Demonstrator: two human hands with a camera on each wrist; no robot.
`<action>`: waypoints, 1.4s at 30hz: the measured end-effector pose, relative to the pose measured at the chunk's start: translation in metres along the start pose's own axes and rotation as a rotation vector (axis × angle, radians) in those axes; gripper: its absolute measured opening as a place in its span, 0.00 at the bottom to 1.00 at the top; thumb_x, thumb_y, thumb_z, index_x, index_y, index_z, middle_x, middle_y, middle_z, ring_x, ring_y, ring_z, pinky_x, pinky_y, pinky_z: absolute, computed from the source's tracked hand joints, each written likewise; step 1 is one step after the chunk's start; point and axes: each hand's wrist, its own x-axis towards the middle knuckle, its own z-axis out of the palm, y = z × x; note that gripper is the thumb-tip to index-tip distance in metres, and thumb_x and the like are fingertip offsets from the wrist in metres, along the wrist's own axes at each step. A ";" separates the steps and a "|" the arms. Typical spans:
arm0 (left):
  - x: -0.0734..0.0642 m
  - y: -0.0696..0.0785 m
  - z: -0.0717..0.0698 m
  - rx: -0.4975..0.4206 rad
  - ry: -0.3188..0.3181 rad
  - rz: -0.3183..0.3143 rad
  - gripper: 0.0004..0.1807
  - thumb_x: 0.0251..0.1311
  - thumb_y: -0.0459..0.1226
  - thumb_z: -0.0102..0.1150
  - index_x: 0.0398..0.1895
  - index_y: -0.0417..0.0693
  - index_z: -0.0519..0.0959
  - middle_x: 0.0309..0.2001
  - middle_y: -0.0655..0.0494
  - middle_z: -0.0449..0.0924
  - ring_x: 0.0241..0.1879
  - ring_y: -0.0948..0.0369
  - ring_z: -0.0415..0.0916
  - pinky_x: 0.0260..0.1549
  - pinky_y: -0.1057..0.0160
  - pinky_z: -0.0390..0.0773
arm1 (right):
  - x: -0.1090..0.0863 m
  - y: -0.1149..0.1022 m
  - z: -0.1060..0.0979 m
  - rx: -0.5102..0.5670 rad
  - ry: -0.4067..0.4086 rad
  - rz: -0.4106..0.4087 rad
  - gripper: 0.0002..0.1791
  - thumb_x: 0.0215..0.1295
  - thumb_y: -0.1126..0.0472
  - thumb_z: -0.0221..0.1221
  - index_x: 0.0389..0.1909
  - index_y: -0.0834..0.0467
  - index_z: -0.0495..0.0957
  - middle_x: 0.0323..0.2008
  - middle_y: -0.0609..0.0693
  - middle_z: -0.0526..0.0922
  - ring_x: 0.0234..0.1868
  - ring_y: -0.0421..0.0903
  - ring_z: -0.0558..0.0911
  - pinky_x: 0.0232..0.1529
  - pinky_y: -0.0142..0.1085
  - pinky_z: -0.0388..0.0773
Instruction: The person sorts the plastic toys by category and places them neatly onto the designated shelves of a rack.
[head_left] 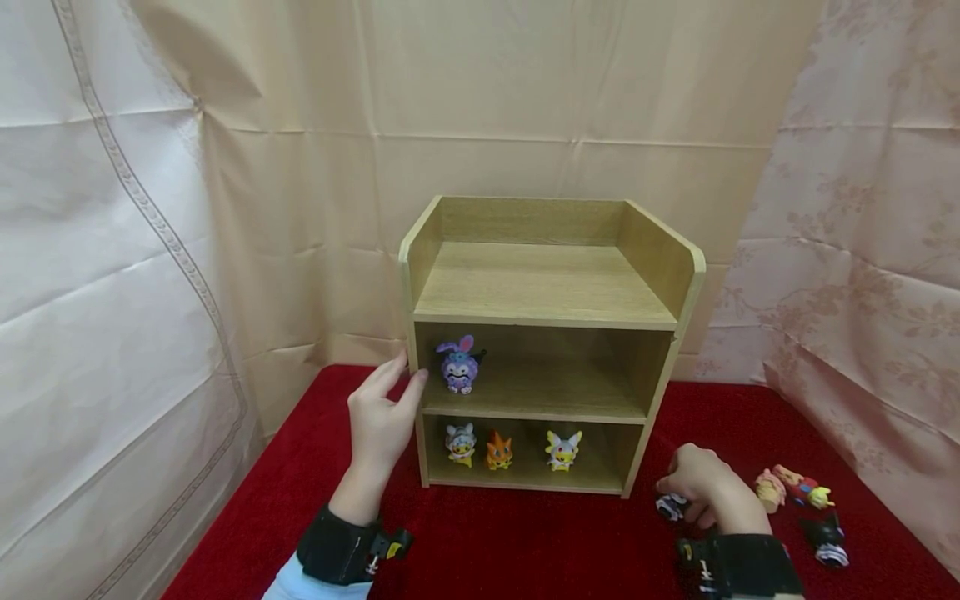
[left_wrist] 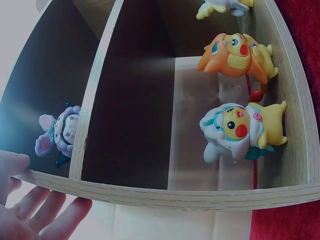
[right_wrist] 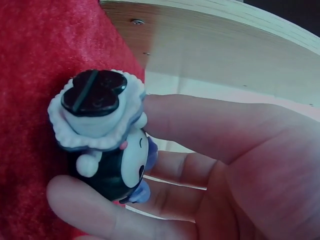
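Note:
My left hand grips the left side panel of a wooden shelf unit, thumb at the front edge and fingers along the outside. My right hand holds a small black-and-white figurine low over the red cloth, right of the shelf. Its dark heart-shaped underside and frilly white trim show in the right wrist view. A purple rabbit-eared figurine stands at the left of the middle shelf. On the bottom shelf are a grey-hooded yellow figurine, an orange one and a white-and-yellow one.
To the right of my right hand, a pink figurine, a red-and-blue one with yellow and a black-and-white one lie on the red cloth. Beige curtains hang behind the shelf, with pale fabric at both sides.

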 end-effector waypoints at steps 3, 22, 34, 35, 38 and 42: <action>0.000 0.000 0.000 0.001 0.001 0.001 0.23 0.58 0.29 0.73 0.58 0.37 0.82 0.51 0.45 0.86 0.48 0.52 0.85 0.48 0.66 0.81 | -0.003 -0.002 -0.002 0.001 0.023 -0.016 0.14 0.62 0.61 0.67 0.40 0.68 0.78 0.30 0.57 0.80 0.21 0.52 0.84 0.21 0.47 0.84; 0.000 0.000 0.000 -0.004 -0.004 -0.003 0.23 0.59 0.28 0.72 0.58 0.38 0.82 0.51 0.45 0.86 0.46 0.52 0.86 0.48 0.77 0.77 | -0.024 -0.016 -0.030 -0.164 0.302 -0.202 0.21 0.63 0.55 0.68 0.46 0.69 0.81 0.34 0.57 0.84 0.31 0.53 0.82 0.35 0.54 0.81; 0.000 0.000 -0.001 0.003 -0.004 0.002 0.23 0.58 0.28 0.73 0.58 0.37 0.82 0.52 0.45 0.86 0.46 0.52 0.86 0.48 0.77 0.77 | -0.041 -0.032 -0.041 -0.183 0.418 -0.225 0.26 0.64 0.52 0.68 0.51 0.70 0.79 0.40 0.64 0.84 0.43 0.65 0.82 0.41 0.63 0.78; 0.000 0.000 -0.001 0.003 -0.004 0.001 0.23 0.58 0.28 0.73 0.58 0.37 0.82 0.52 0.45 0.86 0.46 0.52 0.86 0.48 0.77 0.77 | -0.042 -0.033 -0.041 -0.183 0.424 -0.227 0.26 0.64 0.52 0.68 0.51 0.70 0.79 0.40 0.64 0.84 0.44 0.66 0.82 0.41 0.63 0.77; -0.001 0.000 0.000 -0.003 -0.001 0.004 0.23 0.58 0.28 0.73 0.58 0.38 0.82 0.51 0.45 0.86 0.46 0.51 0.86 0.48 0.77 0.77 | -0.045 -0.036 -0.042 -0.188 0.439 -0.230 0.26 0.65 0.52 0.67 0.51 0.71 0.78 0.38 0.63 0.84 0.44 0.66 0.82 0.42 0.63 0.77; -0.001 0.000 0.000 -0.011 -0.003 0.009 0.22 0.59 0.28 0.72 0.58 0.38 0.82 0.51 0.45 0.86 0.46 0.51 0.86 0.47 0.77 0.77 | -0.048 -0.039 -0.042 -0.190 0.466 -0.233 0.26 0.65 0.52 0.67 0.51 0.71 0.78 0.38 0.63 0.84 0.43 0.67 0.81 0.41 0.64 0.77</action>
